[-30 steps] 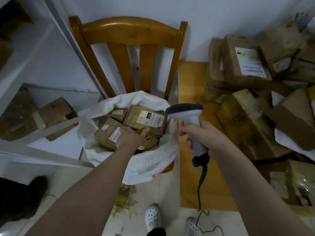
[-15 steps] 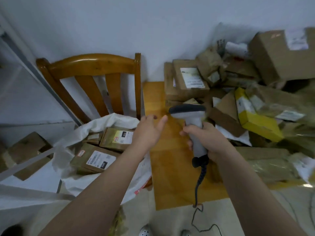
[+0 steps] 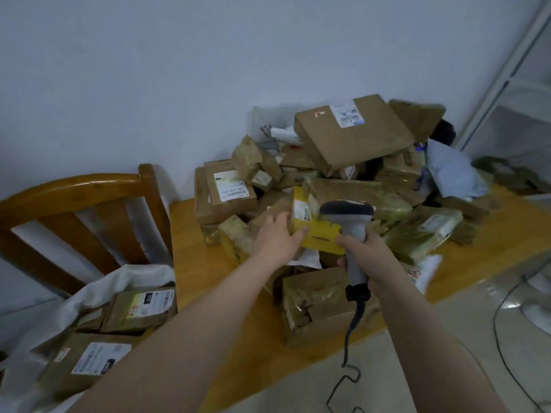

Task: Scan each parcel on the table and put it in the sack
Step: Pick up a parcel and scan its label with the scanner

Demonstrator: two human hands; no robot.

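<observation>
A heap of brown cardboard parcels (image 3: 351, 138) covers the wooden table (image 3: 190, 251). A yellow box (image 3: 316, 234) lies at the heap's front. My left hand (image 3: 278, 238) reaches it, thumb on its near face and fingers at its left end, blurred. My right hand (image 3: 366, 257) grips the handle of a grey barcode scanner (image 3: 347, 213), whose head hovers just over the yellow box. The white sack (image 3: 131, 278) stands at lower left on a chair, with labelled parcels (image 3: 140, 307) inside.
A wooden chair (image 3: 80, 192) holds the sack, left of the table. The scanner's black cable (image 3: 347, 347) hangs down past the table's front edge. A flat taped parcel (image 3: 316, 302) lies at the near edge. White shelving (image 3: 518, 93) stands at right.
My view has swung right from the sack to the table. My left hand left the sack, crossed over and reached the yellow box. The scanner stayed in my right hand.
</observation>
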